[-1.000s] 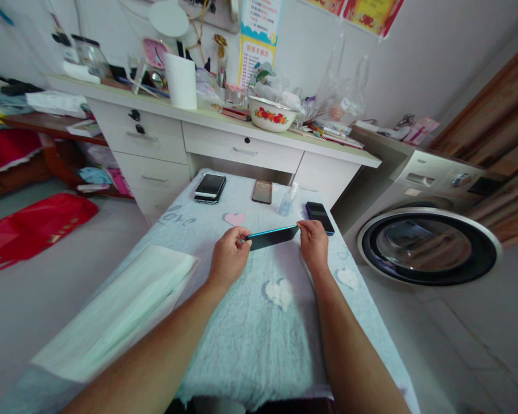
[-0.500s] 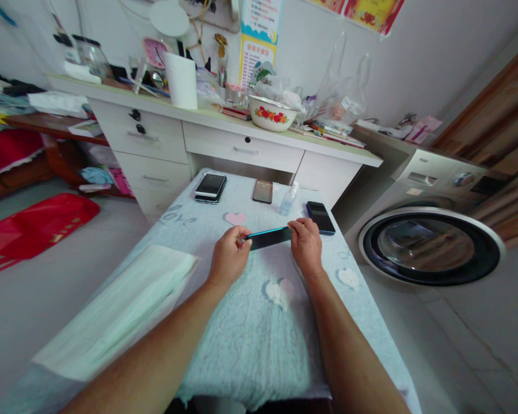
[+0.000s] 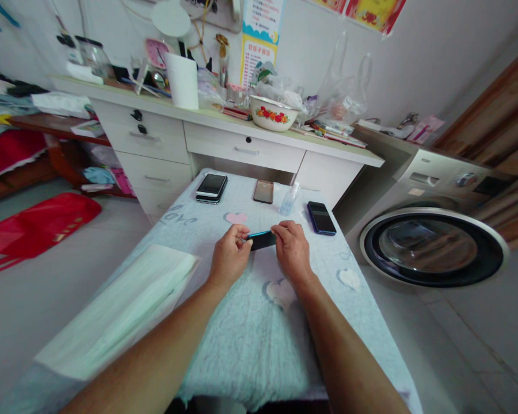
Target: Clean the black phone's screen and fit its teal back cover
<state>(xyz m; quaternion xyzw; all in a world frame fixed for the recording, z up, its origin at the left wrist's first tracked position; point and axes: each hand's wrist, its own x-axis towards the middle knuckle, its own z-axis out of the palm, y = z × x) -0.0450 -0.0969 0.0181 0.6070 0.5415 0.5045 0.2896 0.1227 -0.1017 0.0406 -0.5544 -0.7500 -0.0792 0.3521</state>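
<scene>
A dark smartphone [image 3: 262,240] with a bluish edge is held tilted above the cloth-covered table. My left hand [image 3: 231,253] pinches its left end between thumb and fingers. Closer to its middle, the fingers of my right hand [image 3: 291,248] are closed at the phone's upper edge and hide its right part. Further back stand a clear spray bottle [image 3: 289,200] and a brownish phone case [image 3: 263,191]. To the right lies another dark phone [image 3: 322,218]. Two stacked phones [image 3: 211,188] rest at the back left.
A pale flat packet [image 3: 121,310] lies along the table's left side. Beyond the table is a white desk [image 3: 242,150] bearing a flowered bowl [image 3: 273,115] and a white paper roll [image 3: 182,80]. A washing machine [image 3: 434,172] stands at the right, its round door open.
My right hand has slid left along the phone's upper edge, closer to my left hand. The left hand keeps its hold in about the same place.
</scene>
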